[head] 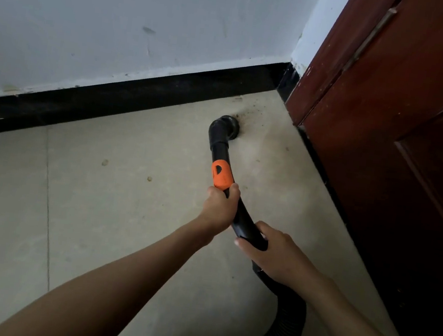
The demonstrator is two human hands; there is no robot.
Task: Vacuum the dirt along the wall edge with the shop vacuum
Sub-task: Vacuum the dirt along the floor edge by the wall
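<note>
A black vacuum wand (220,151) with an orange collar (221,176) reaches toward the corner. Its round black nozzle (228,127) sits on the beige floor beside a patch of dark dirt (250,112), a little way out from the black baseboard (139,99). My left hand (221,205) grips the wand just below the orange collar. My right hand (272,248) holds the curved black handle further back. The ribbed hose (286,321) trails from it toward the bottom right.
A white wall (149,19) rises above the baseboard. A dark red wooden door (400,134) stands at the right, close to the nozzle. Small brown spots (105,162) mark the tile floor at the left.
</note>
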